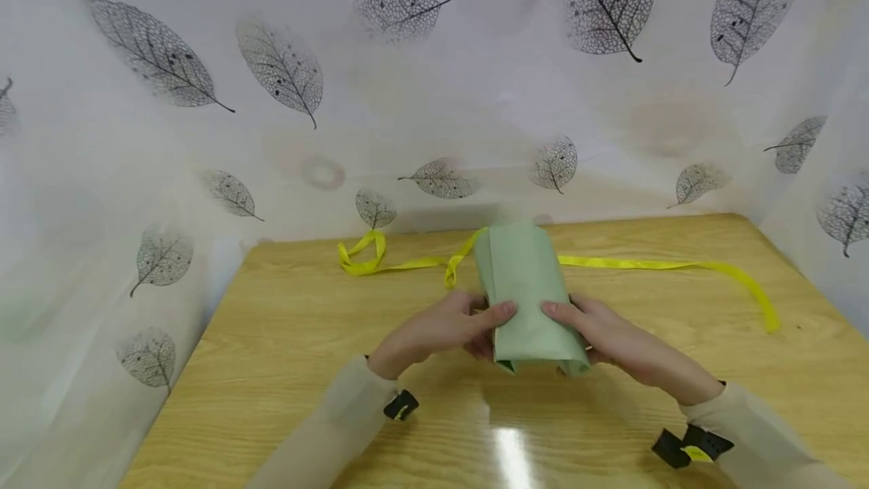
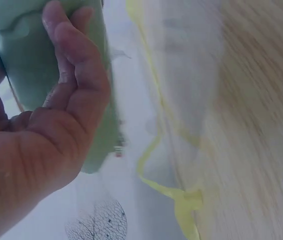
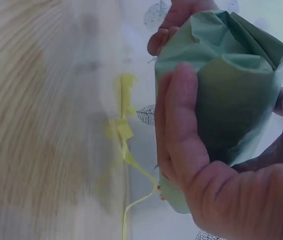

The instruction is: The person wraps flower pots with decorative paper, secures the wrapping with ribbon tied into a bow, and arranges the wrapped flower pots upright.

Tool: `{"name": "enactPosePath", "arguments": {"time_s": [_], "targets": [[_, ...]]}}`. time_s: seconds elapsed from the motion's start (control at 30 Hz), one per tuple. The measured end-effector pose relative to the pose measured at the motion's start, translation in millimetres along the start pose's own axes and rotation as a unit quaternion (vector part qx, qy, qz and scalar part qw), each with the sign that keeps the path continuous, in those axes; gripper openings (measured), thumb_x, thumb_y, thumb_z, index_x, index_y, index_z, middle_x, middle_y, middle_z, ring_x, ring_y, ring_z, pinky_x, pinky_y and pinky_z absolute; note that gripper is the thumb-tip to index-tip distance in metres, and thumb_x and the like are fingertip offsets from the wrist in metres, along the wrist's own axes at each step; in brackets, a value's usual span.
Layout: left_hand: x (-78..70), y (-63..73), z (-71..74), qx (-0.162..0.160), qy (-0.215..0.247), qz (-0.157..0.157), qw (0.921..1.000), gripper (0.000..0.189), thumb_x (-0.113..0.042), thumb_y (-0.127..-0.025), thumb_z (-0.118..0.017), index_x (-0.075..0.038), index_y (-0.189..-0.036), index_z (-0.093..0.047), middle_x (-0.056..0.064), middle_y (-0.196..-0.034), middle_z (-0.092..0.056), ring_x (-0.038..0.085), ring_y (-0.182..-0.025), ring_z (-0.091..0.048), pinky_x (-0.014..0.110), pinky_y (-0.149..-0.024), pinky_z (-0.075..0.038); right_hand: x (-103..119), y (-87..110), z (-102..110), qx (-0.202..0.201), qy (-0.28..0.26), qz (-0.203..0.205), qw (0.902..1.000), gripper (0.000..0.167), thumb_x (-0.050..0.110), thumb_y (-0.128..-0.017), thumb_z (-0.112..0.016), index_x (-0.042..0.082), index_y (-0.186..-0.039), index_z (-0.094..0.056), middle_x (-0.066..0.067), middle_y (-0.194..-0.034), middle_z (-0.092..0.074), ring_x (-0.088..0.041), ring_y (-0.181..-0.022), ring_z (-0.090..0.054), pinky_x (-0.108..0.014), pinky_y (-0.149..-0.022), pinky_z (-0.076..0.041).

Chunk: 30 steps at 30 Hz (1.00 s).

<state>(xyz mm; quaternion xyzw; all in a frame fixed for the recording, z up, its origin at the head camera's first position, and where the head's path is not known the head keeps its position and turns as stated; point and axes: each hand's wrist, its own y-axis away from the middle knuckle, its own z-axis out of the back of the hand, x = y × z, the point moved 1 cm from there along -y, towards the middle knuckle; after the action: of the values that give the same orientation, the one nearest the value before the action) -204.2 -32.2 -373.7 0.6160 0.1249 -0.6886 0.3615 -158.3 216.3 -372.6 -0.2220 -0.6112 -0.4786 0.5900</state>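
Observation:
A bundle wrapped in pale green paper (image 1: 526, 285) is held between both hands over the middle of the table. Its near end has folded, creased edges, and the right wrist view shows the gathered green paper (image 3: 231, 45) there. My left hand (image 1: 468, 319) grips its left side, thumb on top and fingers curled beneath. On the right side my right hand (image 1: 597, 330) grips it the same way. What lies inside the wrapping is hidden. Behind the bundle a yellow ribbon (image 1: 624, 263) stretches across the table, looped at its left end.
The wooden table (image 1: 285, 338) ends at a back edge against a white sheet (image 1: 475, 96) printed with skeleton leaves. More of this sheet hangs at the left and right sides. Dark straps with small black pieces (image 1: 400, 404) are on both wrists.

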Motion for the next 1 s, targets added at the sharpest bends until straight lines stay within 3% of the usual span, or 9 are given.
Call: {"name": "enactPosePath", "arguments": {"time_s": [0.2,0.27,0.37,0.57,0.73,0.8,0.87,0.93,1.0], "targets": [[-5.3,15.1,-16.2,0.02,0.001,0.009,0.9997,0.052,-0.056,-0.104,-0.048,-0.009,-0.114,-0.068,0.009,-0.085,-0.077,0.028,-0.072,-0.075,0.05,-0.072,-0.063,2,17.7,-6,0.046,-0.037,-0.031,0.9978,0.073,0.048,-0.11,-0.034,-0.007,-0.155,-0.02,-0.015,-0.108,-0.066,-0.026,-0.088,-0.069,-0.044,-0.07,-0.062],[-9.0,18.7,-19.2,0.025,0.003,0.008,0.9997,0.052,-0.056,-0.104,-0.049,-0.009,-0.112,-0.068,0.009,-0.082,-0.077,0.029,-0.07,-0.075,0.051,-0.071,-0.062,3,24.0,-7,0.053,-0.037,-0.033,0.9974,0.073,0.048,-0.11,-0.034,-0.007,-0.155,-0.018,-0.017,-0.11,-0.066,-0.028,-0.089,-0.069,-0.046,-0.069,-0.062],[-13.9,18.3,-18.4,0.019,0.004,-0.003,0.9998,0.05,-0.053,-0.104,-0.052,-0.008,-0.12,-0.065,0.008,-0.086,-0.077,0.025,-0.07,-0.075,0.053,-0.073,-0.062,8,28.2,-4,0.035,-0.012,-0.023,0.9991,0.075,0.045,-0.109,-0.038,-0.005,-0.158,-0.01,-0.021,-0.12,-0.063,-0.029,-0.095,-0.069,-0.048,-0.072,-0.062],[-9.5,-5.8,-2.3,-0.031,-0.015,-0.04,0.9986,0.053,-0.046,-0.104,-0.057,-0.006,-0.138,-0.057,0.008,-0.095,-0.078,0.029,-0.079,-0.075,0.054,-0.079,-0.062,10,8.7,10,-0.026,0.053,0.04,0.9974,0.077,0.039,-0.108,-0.045,0.001,-0.162,-0.006,-0.03,-0.137,-0.054,-0.028,-0.108,-0.066,-0.044,-0.078,-0.06],[3.2,-34.8,16.2,-0.046,-0.071,-0.054,0.995,0.052,-0.047,-0.107,-0.05,-0.006,-0.137,-0.058,0.011,-0.101,-0.076,0.025,-0.084,-0.074,0.05,-0.08,-0.062,-1,-27.0,26,-0.033,0.058,0.034,0.9972,0.079,0.045,-0.108,-0.044,0.002,-0.163,-0.007,-0.031,-0.141,-0.051,-0.027,-0.11,-0.066,-0.043,-0.081,-0.06],[7.2,-44.4,24.3,-0.046,-0.134,-0.064,0.9878,0.054,-0.048,-0.108,-0.045,-0.006,-0.141,-0.056,0.014,-0.114,-0.074,0.027,-0.098,-0.073,0.049,-0.088,-0.06,-7,-41.9,32,-0.033,0.055,0.025,0.9976,0.085,0.047,-0.107,-0.045,0.004,-0.163,0.002,-0.032,-0.145,-0.047,-0.031,-0.115,-0.065,-0.044,-0.084,-0.06],[11.4,-51.6,32.1,-0.055,-0.211,-0.061,0.974,0.062,-0.054,-0.108,-0.038,-0.007,-0.148,-0.051,0.017,-0.134,-0.066,0.03,-0.121,-0.065,0.049,-0.102,-0.054,-13,-56.0,38,-0.034,0.057,0.016,0.9976,0.094,0.049,-0.106,-0.048,0.007,-0.162,0.014,-0.034,-0.15,-0.042,-0.036,-0.122,-0.063,-0.045,-0.089,-0.06],[16.3,-56.4,38.8,-0.058,-0.275,-0.047,0.9586,0.072,-0.061,-0.106,-0.032,-0.009,-0.155,-0.043,0.022,-0.15,-0.053,0.037,-0.144,-0.045,0.052,-0.116,-0.043,-18,-68.3,43,-0.035,0.064,0.004,0.9973,0.102,0.052,-0.104,-0.051,0.011,-0.159,0.025,-0.035,-0.155,-0.037,-0.04,-0.129,-0.059,-0.046,-0.095,-0.058],[21.8,-59.0,44.6,-0.056,-0.315,-0.025,0.9472,0.079,-0.068,-0.104,-0.026,-0.013,-0.161,-0.033,0.024,-0.16,-0.039,0.044,-0.156,-0.02,0.057,-0.124,-0.028,-23,-79.7,47,-0.031,0.074,-0.006,0.9968,0.109,0.055,-0.102,-0.052,0.013,-0.156,0.032,-0.034,-0.157,-0.035,-0.04,-0.134,-0.056,-0.047,-0.101,-0.055]]}}
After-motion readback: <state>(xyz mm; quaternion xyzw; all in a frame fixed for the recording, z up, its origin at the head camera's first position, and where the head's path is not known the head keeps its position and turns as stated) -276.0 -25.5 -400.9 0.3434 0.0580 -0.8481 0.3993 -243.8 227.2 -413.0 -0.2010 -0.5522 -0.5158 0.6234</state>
